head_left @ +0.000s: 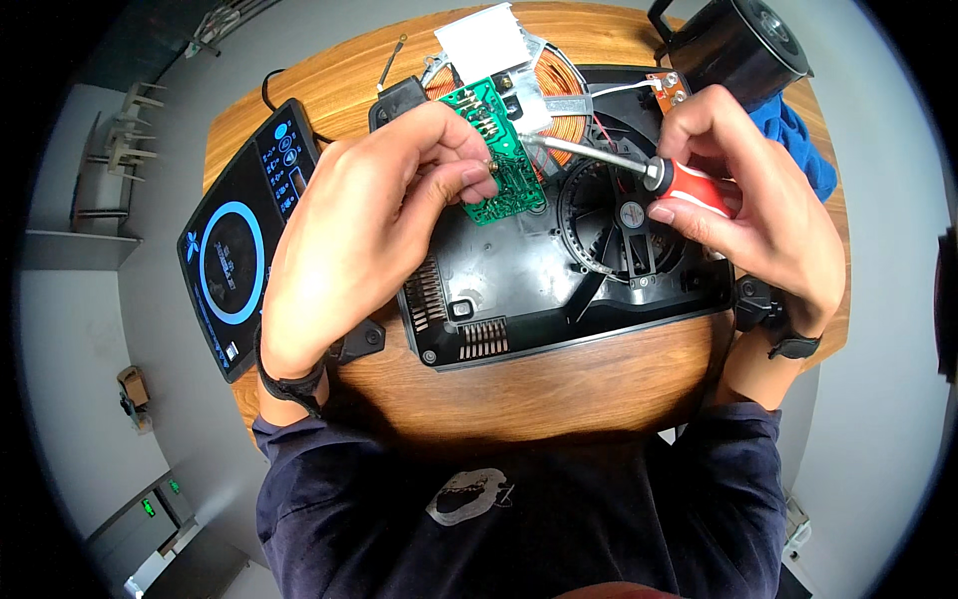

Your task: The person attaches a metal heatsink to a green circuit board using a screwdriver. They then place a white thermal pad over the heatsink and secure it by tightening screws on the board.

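Wooden table (529, 404), left hand (364, 200) pinching the green board (514, 180); right hand (753, 195) grips the screwdriver (659, 175), pointing left toward it.

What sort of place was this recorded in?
Probably an indoor workroom or small workshop: an opened black housing lies on a wooden table, and a green circuit board and a screwdriver are held above it.

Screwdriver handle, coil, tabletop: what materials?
Screwdriver handle: probably plastic, smooth red with pale parts. Coil: likely copper wire, judging by orange-brown sheen and fine windings. Tabletop: wood or wood-look laminate, brown grain, slight gloss.
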### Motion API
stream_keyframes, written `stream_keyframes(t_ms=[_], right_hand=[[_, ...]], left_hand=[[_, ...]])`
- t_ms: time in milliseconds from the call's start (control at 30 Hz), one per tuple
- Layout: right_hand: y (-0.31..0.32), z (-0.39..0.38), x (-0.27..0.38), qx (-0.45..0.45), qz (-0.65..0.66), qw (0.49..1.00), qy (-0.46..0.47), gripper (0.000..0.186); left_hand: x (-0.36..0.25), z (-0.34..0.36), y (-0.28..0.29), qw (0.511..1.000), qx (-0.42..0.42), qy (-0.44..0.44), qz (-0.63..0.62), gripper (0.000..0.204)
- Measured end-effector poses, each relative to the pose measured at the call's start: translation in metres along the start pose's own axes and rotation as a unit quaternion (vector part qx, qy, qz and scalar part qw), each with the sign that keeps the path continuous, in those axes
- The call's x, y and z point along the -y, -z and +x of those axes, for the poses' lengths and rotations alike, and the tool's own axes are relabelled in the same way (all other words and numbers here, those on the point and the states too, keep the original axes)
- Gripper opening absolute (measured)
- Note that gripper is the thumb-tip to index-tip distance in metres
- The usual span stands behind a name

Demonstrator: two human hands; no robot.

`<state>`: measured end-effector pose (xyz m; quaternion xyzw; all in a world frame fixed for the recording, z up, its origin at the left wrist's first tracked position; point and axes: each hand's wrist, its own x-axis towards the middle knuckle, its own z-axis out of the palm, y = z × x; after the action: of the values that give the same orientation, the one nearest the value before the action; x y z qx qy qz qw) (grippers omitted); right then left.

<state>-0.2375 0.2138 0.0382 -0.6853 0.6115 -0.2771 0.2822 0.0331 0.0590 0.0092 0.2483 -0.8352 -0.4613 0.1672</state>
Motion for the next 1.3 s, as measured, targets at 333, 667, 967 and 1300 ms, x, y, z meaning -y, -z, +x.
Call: stream_keyframes(t_ms=[333, 667, 967, 1300], right_hand=[[-0.005, 0.006, -0.006, 0.051, -0.070, 0.995, 0.051, 0.037], [-0.007, 0.005, -0.001, 0.044, -0.074, 0.995, 0.050, 0.037], [-0.010, 0.007, -0.006, 0.053, -0.109, 0.990, 0.075, 0.035], [-0.011, 0.005, 0.000, 0.026, -0.107, 0.992, 0.056, 0.036]], left_hand=[[0.001, -0.001, -0.001, 1.000, -0.002, -0.003, 0.011, 0.004], [-0.003, 0.001, -0.001, 1.000, 0.009, -0.005, 0.024, 0.004], [-0.003, 0.001, -0.001, 0.998, 0.017, -0.034, 0.051, 0.004], [-0.001, 0.002, -0.001, 1.000, -0.007, -0.018, -0.008, 0.004]])
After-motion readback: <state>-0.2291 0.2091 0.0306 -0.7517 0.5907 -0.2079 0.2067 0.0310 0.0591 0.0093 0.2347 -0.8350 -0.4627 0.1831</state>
